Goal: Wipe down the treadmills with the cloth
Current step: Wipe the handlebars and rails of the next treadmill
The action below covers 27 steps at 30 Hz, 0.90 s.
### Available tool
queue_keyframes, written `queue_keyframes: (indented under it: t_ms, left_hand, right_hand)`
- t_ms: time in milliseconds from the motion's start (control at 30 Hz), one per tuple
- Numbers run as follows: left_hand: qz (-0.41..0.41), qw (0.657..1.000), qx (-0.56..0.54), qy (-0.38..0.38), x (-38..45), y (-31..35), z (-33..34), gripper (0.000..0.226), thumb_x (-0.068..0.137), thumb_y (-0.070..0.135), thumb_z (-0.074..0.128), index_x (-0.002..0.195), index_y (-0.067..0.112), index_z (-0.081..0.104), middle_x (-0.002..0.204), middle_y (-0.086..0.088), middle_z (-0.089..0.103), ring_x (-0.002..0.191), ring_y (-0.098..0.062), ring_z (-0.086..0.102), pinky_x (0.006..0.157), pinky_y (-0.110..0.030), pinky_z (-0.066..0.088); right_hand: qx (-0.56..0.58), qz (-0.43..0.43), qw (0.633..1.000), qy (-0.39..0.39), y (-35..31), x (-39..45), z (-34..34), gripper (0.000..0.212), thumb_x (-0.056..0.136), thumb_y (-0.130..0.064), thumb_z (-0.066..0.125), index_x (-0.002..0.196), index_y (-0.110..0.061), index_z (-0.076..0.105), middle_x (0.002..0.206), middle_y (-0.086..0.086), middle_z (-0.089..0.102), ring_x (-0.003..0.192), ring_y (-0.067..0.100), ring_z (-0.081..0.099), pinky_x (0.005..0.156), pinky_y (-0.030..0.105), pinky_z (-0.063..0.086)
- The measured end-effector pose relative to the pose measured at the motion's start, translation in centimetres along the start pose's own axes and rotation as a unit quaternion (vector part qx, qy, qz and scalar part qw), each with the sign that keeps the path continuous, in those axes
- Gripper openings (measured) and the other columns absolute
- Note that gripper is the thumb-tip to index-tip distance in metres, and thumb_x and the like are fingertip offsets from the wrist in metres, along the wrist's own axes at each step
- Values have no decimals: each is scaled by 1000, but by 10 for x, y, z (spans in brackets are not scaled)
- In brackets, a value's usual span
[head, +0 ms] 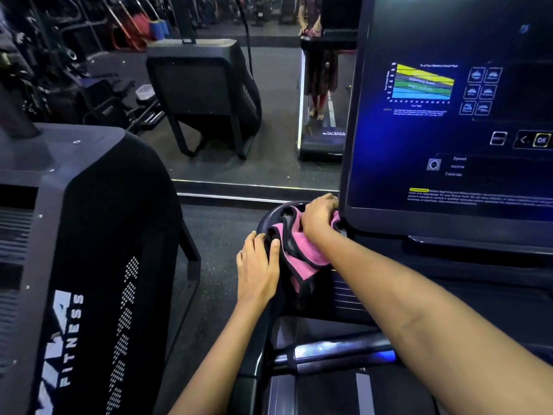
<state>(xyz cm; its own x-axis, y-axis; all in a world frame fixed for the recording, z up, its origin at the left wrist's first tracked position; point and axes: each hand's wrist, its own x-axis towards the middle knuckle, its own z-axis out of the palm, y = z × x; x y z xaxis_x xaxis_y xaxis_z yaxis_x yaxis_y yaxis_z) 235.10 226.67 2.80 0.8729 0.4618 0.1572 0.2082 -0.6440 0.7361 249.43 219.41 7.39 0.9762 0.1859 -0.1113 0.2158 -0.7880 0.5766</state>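
The black treadmill console (449,229) at right shows "Speed", "Incline", "Calories" and "OK" on its dark screen (449,115); the smaller print is too blurred to read. The black machine (89,235) at left reads "FITNESS". The right hand (318,214) curls over the pink black-edged cloth (299,253), pressing it into the round cup holder (270,217) left of the screen. The left hand (258,271) rests flat beside it, fingers relaxed against the holder's near rim.

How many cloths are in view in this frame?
1. A pink cloth with dark edging lies over the cup holder left of the console screen, under the right hand; the left hand rests beside it. Others may be hidden.
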Motion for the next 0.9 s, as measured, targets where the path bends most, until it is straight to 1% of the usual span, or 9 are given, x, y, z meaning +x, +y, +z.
queue_keyframes:
  t_ms: [67,167,200,300,367,533,600,667,900]
  left_hand:
    - [4,1000,4,-3,1,0,0,64,90,56,17,126,10,46,141,-8,38,133,-23,35,112,-45,21]
    - [4,1000,3,-9,1,-1,1,49,98,45,26,124,9,47,141,-8,38,133,-24,35,111,-47,22]
    - [2,1000,2,-8,1,0,0,48,98,43,26,124,9,47,141,-8,38,132,-24,35,111,-47,22]
    - [-6,1000,-6,-8,1,1,-1,49,97,43,26,125,8,46,141,-8,39,131,-24,36,111,-47,22]
    - [-9,1000,-11,-8,0,1,-1,50,97,44,25,126,7,44,141,-9,39,131,-24,36,112,-46,22]
    - [-16,998,-53,8,-3,4,-6,42,98,43,26,120,13,46,129,-2,44,118,-20,44,109,-40,26]
    - [-31,997,-76,9,-3,4,-8,40,99,40,26,120,12,45,130,-2,43,116,-20,44,107,-38,27]
    - [-40,995,-94,6,-4,3,-8,40,100,40,24,121,13,45,131,-2,43,116,-20,44,107,-38,27]
    - [-75,978,-194,-8,1,-4,-6,51,100,41,21,130,12,51,132,-4,51,121,-21,49,108,-43,33]
  right_hand:
    - [-32,-28,999,-21,1,0,-1,33,96,-18,33,116,-9,58,112,8,61,103,26,56,76,28,45]
    - [-24,-43,997,-50,8,-4,-5,29,97,-21,36,112,-16,60,107,-1,63,96,14,62,51,25,34]
    - [-18,-39,998,-55,10,-7,-6,30,97,-23,36,113,-16,61,109,-2,64,98,14,62,54,24,38]
    - [6,-37,998,-46,10,-13,-3,36,98,-26,32,119,-14,58,120,2,61,109,18,59,83,26,46]
    - [7,-52,998,-20,9,-18,0,37,99,-24,30,122,-13,57,122,4,59,111,21,57,90,28,46]
    - [34,-56,998,11,5,-35,2,34,99,-20,32,119,-13,58,120,2,61,110,18,58,80,26,46]
    - [90,-36,995,-8,1,-42,3,31,95,-12,36,113,-11,62,112,4,64,99,22,62,59,27,44]
    - [155,-11,988,-12,1,-52,6,29,92,-9,40,107,-10,64,105,4,64,91,25,62,46,24,33]
    - [240,-13,970,40,17,-85,32,31,94,-18,37,105,-9,65,107,10,64,99,28,59,62,27,37]
